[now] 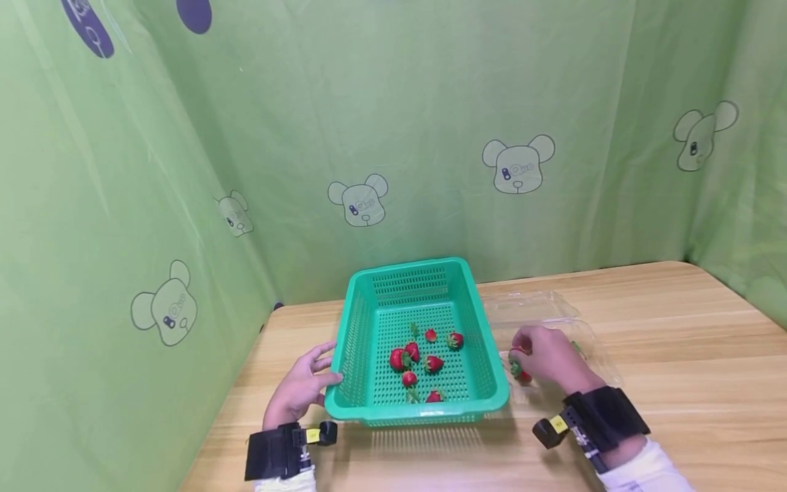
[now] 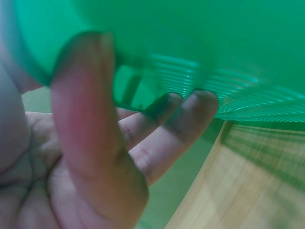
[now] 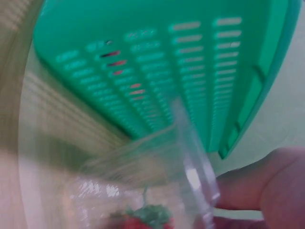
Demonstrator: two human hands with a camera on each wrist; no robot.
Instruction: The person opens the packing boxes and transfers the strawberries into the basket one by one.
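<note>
A green plastic basket (image 1: pixel 363 413) with perforated walls holds several strawberries (image 1: pixel 434 364) on its floor. My left hand (image 1: pixel 301 389) grips its near left corner. In the left wrist view the thumb (image 2: pixel 95 129) lies over the rim and the fingertips meet the wall's outer side. To the right, my right hand (image 1: pixel 550 355) reaches down into a clear plastic box (image 1: pixel 590 335), fingers bent beside red strawberries with green leaves (image 1: pixel 515 369). I cannot tell whether they pinch one. Through the box's wall, the right wrist view shows one strawberry (image 3: pixel 150 217).
The wooden table (image 1: pixel 695 342) carries the basket and box. Behind the basket, the clear box's lid (image 1: pixel 522 306) lies folded back. A green curtain (image 1: pixel 430 137) with bear faces hangs along the back and sides.
</note>
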